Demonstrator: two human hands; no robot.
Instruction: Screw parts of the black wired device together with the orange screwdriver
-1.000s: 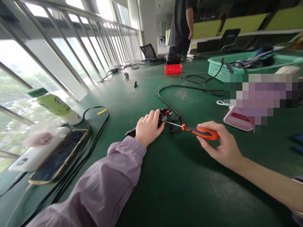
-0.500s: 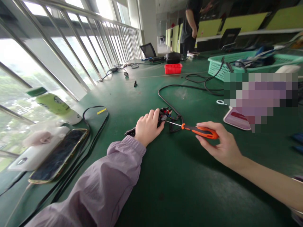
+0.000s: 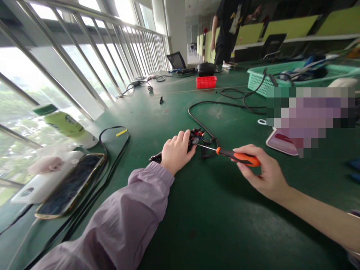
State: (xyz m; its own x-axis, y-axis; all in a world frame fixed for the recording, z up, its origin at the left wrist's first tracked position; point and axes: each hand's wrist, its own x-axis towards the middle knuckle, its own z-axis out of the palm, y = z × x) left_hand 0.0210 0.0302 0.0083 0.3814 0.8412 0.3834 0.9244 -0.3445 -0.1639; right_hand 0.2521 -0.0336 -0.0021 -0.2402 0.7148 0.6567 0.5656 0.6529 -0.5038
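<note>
My left hand [image 3: 177, 151] is wrapped over a black device with exposed wires and small red and blue parts [image 3: 198, 135], pressed near the table. Most of its body lies hidden under the fingers; a dark end pokes out by the wrist. In my right hand [image 3: 263, 168] is an orange and black screwdriver [image 3: 239, 155], its handle pinched between thumb and fingers. The thin metal shaft points left, and its tip meets the device beside my left thumb. A black cable [image 3: 201, 122] runs from the device and curves back across the green table [image 3: 180, 221].
Left are a green-capped bottle [image 3: 67, 125], a phone [image 3: 71, 185], a white box-like thing [image 3: 33, 187] and a looped black cord [image 3: 115, 161]. Farther back stand a red basket [image 3: 206, 82] and a green basket [image 3: 257, 80]. A person [image 3: 226, 30] stands beyond the table.
My right fingers have shifted slightly around the screwdriver handle. The tip and my left hand stay in place. The person in the background has moved right and turned.
</note>
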